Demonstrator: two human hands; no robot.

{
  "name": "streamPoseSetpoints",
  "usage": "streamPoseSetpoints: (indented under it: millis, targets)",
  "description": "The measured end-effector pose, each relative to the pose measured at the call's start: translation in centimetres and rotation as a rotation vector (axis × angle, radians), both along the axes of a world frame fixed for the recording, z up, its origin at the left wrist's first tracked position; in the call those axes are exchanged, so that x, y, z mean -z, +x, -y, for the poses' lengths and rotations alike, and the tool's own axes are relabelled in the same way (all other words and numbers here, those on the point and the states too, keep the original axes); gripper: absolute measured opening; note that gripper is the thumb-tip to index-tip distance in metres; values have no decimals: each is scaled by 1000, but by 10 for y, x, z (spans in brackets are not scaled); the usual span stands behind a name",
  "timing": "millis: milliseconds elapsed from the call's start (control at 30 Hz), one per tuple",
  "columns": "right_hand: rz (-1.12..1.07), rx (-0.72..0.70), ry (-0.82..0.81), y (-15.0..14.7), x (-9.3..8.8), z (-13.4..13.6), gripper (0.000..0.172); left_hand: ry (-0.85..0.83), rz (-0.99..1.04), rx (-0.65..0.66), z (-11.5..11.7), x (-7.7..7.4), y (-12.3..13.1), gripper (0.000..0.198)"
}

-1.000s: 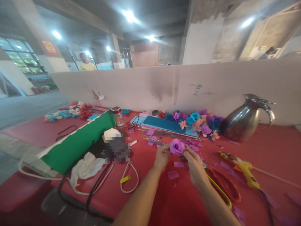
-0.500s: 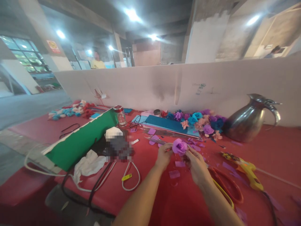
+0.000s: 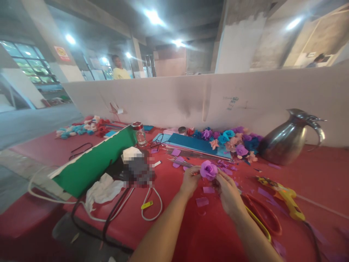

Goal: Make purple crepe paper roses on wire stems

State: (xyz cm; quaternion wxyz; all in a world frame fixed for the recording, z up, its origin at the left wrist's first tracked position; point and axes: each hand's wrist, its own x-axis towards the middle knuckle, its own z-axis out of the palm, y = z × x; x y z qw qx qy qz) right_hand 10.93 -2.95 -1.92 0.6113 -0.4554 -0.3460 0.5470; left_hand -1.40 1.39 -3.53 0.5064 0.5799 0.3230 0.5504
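Note:
A purple paper flower (image 3: 208,170) with layered petals is held up between both hands over the red table. My left hand (image 3: 191,178) pinches its left side, fingers closed at the petal edge. From the right, my right hand (image 3: 226,187) grips the flower's edge with thumb and fingers closed. Under and in front of the flower lie loose purple paper pieces (image 3: 202,201). Beside my right forearm rest scissors with red and yellow handles (image 3: 263,214), partly hidden by the arm. Farther right is a yellow glue gun (image 3: 289,198).
A metal jug (image 3: 283,140) stands at the back right, beside a heap of finished paper flowers (image 3: 231,140). Blue sheets (image 3: 191,143) and a lidded glass jar (image 3: 140,134) are behind. A green board (image 3: 95,163), crumpled tissue (image 3: 103,191) and cables (image 3: 160,207) occupy the left.
Both hands and the flower stay almost in place. In the background, a person in a yellow top has shifted slightly to the right.

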Motion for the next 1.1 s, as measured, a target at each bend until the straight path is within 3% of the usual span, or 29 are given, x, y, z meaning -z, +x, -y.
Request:
streamPoseSetpoints:
  millis: [733, 1100]
  targets:
    - [5, -30, 4, 1, 5, -3, 27, -2, -16, -21, 2, -2, 0, 23]
    - [-25, -53, 23, -2, -2, 0, 23, -23, -4, -24, 3, -3, 1, 22]
